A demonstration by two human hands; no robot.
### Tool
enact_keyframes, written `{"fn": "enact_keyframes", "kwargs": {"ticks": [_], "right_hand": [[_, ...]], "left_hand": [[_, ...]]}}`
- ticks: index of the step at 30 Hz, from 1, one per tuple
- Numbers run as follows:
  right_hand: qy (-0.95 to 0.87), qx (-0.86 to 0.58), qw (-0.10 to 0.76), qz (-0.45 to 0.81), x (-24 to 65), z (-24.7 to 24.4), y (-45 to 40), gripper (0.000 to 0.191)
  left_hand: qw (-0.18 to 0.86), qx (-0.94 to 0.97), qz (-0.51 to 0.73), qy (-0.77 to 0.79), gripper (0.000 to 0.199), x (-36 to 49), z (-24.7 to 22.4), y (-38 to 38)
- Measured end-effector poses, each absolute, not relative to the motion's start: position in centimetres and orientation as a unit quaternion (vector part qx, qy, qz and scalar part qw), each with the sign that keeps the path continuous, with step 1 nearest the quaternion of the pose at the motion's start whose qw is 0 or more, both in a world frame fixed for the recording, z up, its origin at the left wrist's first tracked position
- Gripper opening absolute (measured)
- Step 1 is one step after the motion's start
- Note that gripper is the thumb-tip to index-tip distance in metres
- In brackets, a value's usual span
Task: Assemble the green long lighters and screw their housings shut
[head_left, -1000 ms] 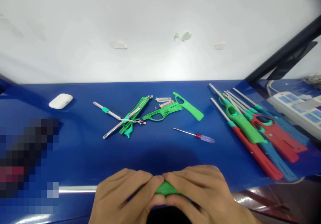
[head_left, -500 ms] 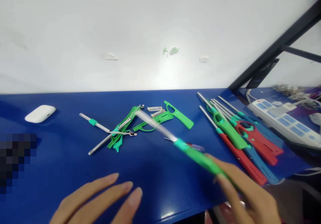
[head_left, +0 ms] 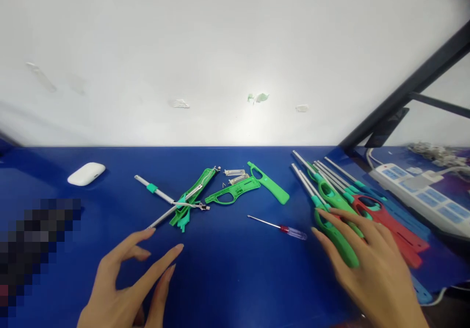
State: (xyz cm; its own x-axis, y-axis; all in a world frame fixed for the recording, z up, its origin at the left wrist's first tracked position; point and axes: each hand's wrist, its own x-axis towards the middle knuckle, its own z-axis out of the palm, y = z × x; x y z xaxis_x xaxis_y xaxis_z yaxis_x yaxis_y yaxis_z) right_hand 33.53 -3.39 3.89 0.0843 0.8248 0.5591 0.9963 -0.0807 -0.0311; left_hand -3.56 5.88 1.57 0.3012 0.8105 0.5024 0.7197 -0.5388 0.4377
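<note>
A green lighter is laid toward the table's right edge under the loosely spread right hand, the half-open left hand empty.

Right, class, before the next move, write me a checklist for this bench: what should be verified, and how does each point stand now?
1. Left hand empty: ok, its fingers are spread and hold nothing.
2. Left fingertips off the silver tube: cannot tell, they meet its near end in the view.
3. Right hand firmly gripping the nearest green lighter: cannot tell, the fingers hide the contact.
4. Lighters on the right spaced apart: not ok, they crowd and overlap.
5. Screwdriver lying free of other things: ok.
6. White case apart from the opened green parts: ok.
</note>
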Motion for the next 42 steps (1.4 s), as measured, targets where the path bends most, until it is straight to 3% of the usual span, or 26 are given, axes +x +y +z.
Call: {"fn": "enact_keyframes", "kwargs": {"ticks": [2,4,8,15,20,28,33,36,42], "right_hand": [[-0.718,-0.647,0.196,-0.165,32.5,5.4,-0.6,0.031],[-0.79,-0.587,0.126,-0.121,31.1,6.7,2.8,0.035],[-0.855,-0.509,0.055,-0.076,28.4,7.7,8.8,0.041],[-0.88,-0.467,0.028,-0.079,27.2,7.6,12.1,0.016],[-0.877,-0.469,0.04,-0.096,27.2,7.7,11.1,0.016],[-0.865,-0.484,0.102,-0.087,28.4,8.8,5.1,0.031],[-0.841,-0.504,0.106,-0.168,29.6,6.1,0.2,0.043],[-0.83,-0.504,0.131,-0.2,28.3,4.8,-1.0,0.042],[-0.83,-0.519,0.132,-0.155,24.4,3.2,0.1,0.059]], "left_hand": [[0.053,0.799,0.343,0.49,0.024,-3.7,2.3,6.6],[0.006,0.795,0.33,0.508,0.024,-3.7,3.2,7.7],[-0.07,0.799,0.236,0.549,0.034,-3.7,4.3,10.0],[-0.042,0.829,0.165,0.533,0.038,-3.7,3.9,12.5],[-0.052,0.872,0.155,0.461,0.044,-3.2,4.3,15.0],[-0.063,0.921,0.175,0.343,0.031,-4.4,5.9,18.2],[-0.086,0.881,0.275,0.375,0.031,-5.2,8.9,14.5],[-0.036,0.866,0.325,0.378,0.026,-4.8,9.5,11.2],[0.014,0.879,0.265,0.397,0.029,-3.9,5.0,5.7]]}}
